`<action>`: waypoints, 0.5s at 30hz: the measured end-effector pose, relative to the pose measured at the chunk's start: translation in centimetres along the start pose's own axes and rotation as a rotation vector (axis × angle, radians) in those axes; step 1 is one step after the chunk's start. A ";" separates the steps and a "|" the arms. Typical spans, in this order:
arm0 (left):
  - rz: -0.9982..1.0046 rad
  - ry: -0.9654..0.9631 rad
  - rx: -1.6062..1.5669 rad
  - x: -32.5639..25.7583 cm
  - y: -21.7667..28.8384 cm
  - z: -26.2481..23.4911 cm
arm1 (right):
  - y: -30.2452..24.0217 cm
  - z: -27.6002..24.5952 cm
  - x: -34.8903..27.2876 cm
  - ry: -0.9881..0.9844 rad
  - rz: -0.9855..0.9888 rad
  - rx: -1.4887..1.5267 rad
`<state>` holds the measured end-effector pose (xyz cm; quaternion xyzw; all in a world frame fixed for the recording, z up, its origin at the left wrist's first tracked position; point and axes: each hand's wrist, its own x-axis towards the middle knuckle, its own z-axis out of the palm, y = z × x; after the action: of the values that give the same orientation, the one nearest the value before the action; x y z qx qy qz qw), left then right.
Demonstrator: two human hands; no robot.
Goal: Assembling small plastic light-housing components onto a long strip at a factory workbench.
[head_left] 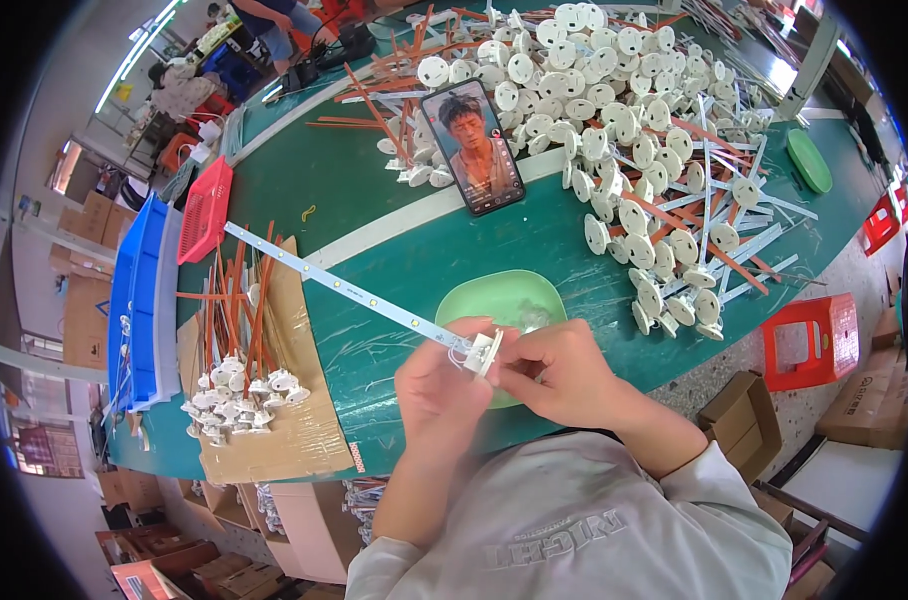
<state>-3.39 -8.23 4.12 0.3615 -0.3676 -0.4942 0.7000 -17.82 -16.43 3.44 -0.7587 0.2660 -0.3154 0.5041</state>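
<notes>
My left hand [429, 385] is closed round a white plastic lamp base [485, 352] in front of my body. From that base a narrow LED strip [344, 288] with small yellowish chips reaches up to the left, its far end by the red basket. My right hand [569, 375] is pinched against the base's right side; whatever lies between its fingertips is hidden. Just beyond and partly under both hands, a light green dish [474, 295] holds small clear or metallic bits too fine to name.
A phone [472, 150] playing video stands behind the dish. Finished-looking lamp parts [624, 130] heap at the back right. More lie on cardboard [314, 400] at left, beside a blue bin [139, 300] and red basket [206, 212]. A red stool [812, 342] stands right of the table.
</notes>
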 end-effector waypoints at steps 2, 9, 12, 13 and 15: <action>-0.019 0.000 0.023 0.2 -0.1 -0.4 | 0.2 -0.2 -0.1 -0.003 -0.021 -0.031; 0.043 -0.054 0.033 0.6 -0.2 -1.2 | -0.1 0.0 0.1 0.016 -0.082 -0.028; 0.079 -0.087 -0.007 0.6 -0.4 -1.2 | 0.0 0.1 0.0 0.036 -0.131 -0.068; 0.072 -0.089 -0.005 0.5 -0.5 -1.3 | 0.1 0.2 -0.1 0.037 -0.131 -0.068; 0.066 -0.092 -0.003 0.3 -0.7 -1.6 | 0.5 0.4 -0.1 0.059 -0.188 -0.072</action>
<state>-2.20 -8.44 2.77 0.3251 -0.4105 -0.4874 0.6988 -17.66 -16.26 2.87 -0.7884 0.2195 -0.3739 0.4365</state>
